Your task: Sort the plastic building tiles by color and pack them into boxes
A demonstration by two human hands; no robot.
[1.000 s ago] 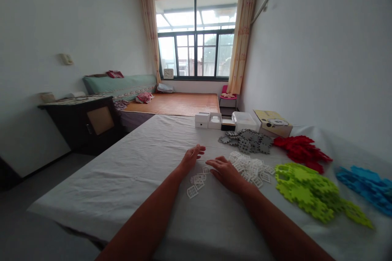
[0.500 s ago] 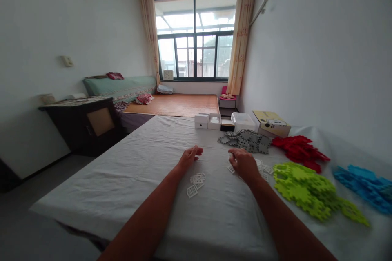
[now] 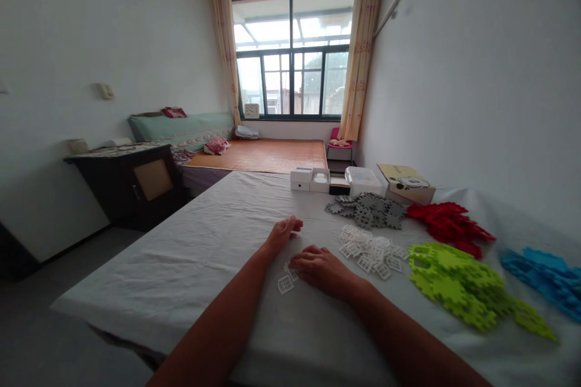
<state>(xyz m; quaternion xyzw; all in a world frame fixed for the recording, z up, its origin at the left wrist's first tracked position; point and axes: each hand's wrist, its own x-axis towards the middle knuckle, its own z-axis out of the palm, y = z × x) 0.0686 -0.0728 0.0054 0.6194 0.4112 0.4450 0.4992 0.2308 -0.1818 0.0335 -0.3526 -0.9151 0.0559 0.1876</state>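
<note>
My right hand (image 3: 321, 269) reaches palm down over a small group of white lattice window pieces (image 3: 285, 284). Its fingers are stretched out, with the tips touching or just above the upper pieces and covering part of them. Whether a piece lies under the fingers is hidden. My left hand (image 3: 285, 234) rests on its side on the cloth beyond that group, its fingers loosely bent and no object showing in it. To the right, a larger heap of white lattice window pieces (image 3: 373, 252) is spread on the cloth.
Grey interlocking foam-like pieces (image 3: 372, 211), red pieces (image 3: 449, 224), lime-green pieces (image 3: 458, 284) and blue pieces (image 3: 544, 278) lie along the right. Small white boxes (image 3: 301, 179), a clear plastic container (image 3: 363, 180) and a yellow box (image 3: 406, 184) line the table's (image 3: 181, 254) far edge.
My right hand has moved left and nearer, from the larger white heap to the small group, uncovering the heap. My left hand has stayed almost still. The view has shifted slightly.
</note>
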